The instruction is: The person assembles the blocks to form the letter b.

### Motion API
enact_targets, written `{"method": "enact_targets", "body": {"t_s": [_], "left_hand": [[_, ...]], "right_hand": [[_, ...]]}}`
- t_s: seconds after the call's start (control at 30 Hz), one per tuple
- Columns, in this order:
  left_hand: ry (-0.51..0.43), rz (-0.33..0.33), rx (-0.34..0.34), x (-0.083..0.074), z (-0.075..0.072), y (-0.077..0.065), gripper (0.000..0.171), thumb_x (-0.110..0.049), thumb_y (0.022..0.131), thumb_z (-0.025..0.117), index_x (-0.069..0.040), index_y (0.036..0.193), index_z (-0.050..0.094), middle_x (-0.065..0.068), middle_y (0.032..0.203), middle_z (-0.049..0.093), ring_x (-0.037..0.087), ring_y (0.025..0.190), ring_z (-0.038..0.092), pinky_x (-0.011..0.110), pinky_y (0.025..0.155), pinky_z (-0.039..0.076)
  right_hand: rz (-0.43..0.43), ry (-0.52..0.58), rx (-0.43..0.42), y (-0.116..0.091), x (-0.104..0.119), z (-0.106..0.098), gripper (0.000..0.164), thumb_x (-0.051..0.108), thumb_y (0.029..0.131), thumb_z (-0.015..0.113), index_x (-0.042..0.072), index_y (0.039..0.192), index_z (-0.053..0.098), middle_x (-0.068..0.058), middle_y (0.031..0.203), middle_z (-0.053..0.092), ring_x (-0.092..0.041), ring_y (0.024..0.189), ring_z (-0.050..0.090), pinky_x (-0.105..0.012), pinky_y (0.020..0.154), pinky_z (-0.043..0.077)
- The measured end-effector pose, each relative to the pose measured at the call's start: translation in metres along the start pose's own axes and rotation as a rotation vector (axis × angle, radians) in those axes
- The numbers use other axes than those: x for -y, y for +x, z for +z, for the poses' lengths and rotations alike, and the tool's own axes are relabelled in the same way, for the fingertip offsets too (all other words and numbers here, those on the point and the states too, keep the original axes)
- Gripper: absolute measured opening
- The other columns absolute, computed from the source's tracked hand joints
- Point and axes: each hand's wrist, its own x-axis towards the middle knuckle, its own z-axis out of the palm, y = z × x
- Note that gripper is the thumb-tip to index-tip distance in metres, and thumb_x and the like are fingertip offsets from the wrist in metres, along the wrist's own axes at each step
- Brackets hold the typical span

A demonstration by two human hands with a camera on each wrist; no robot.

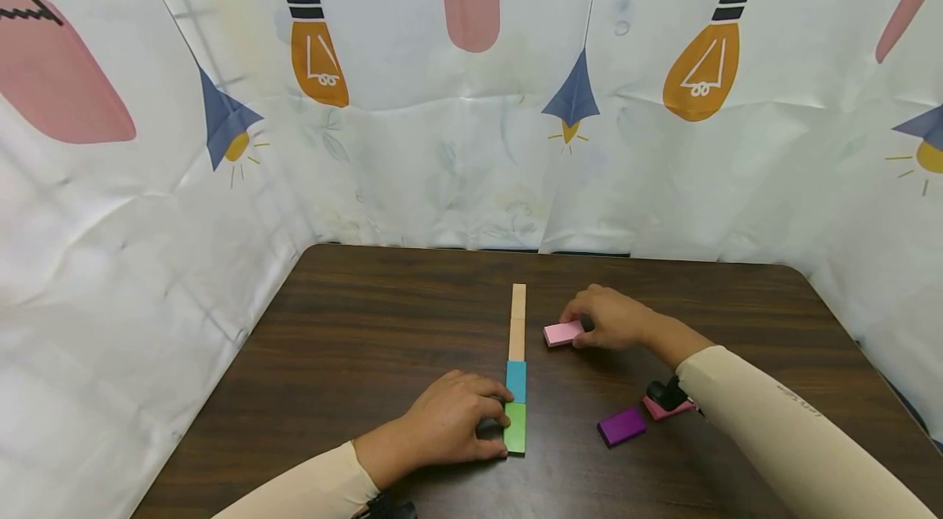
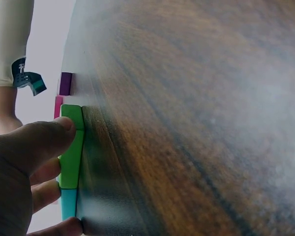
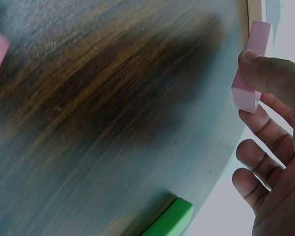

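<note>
A straight row of blocks runs away from the person: a green block (image 1: 515,429) nearest, then a blue block (image 1: 516,381), then two pale wooden blocks (image 1: 518,322). My left hand (image 1: 457,418) lies along the left side of the row. Its thumb and fingertips touch the green and blue blocks without closing round them. To the right of the wooden blocks, my right hand (image 1: 607,318) pinches a light pink block (image 1: 561,334) between thumb and fingers. The right wrist view shows this pink block (image 3: 252,64) tilted, with the other fingers loosely bent below it.
On the right side of the brown table (image 1: 354,322) lie a purple block (image 1: 622,426) and a darker pink block (image 1: 669,409), partly hidden by the right sleeve and wrist camera. A white patterned curtain (image 1: 442,175) hangs behind and beside the table.
</note>
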Motion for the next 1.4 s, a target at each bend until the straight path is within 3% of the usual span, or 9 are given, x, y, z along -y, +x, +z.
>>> {"method": "enact_targets", "body": {"t_s": [1.13, 1.4], "left_hand": [[0.004, 0.005, -0.009, 0.001, 0.0, 0.0, 0.024, -0.049, 0.085, 0.08, -0.031, 0.101, 0.08, -0.012, 0.125, 0.066, 0.01, 0.113, 0.063, 0.033, 0.089, 0.05], [0.015, 0.013, -0.04, 0.001, 0.002, -0.001, 0.024, -0.049, 0.082, 0.082, -0.032, 0.098, 0.08, -0.013, 0.122, 0.067, 0.01, 0.111, 0.064, 0.033, 0.086, 0.05]], "right_hand": [[-0.073, -0.023, 0.03, 0.013, 0.016, 0.012, 0.027, 0.029, 0.088, 0.081, 0.022, 0.113, 0.074, 0.011, 0.109, 0.067, -0.014, 0.102, 0.054, -0.041, 0.094, 0.046], [-0.114, -0.003, 0.018, 0.013, 0.021, 0.009, 0.025, 0.026, 0.087, 0.082, 0.02, 0.11, 0.074, 0.012, 0.104, 0.067, -0.016, 0.099, 0.056, -0.042, 0.09, 0.047]]}}
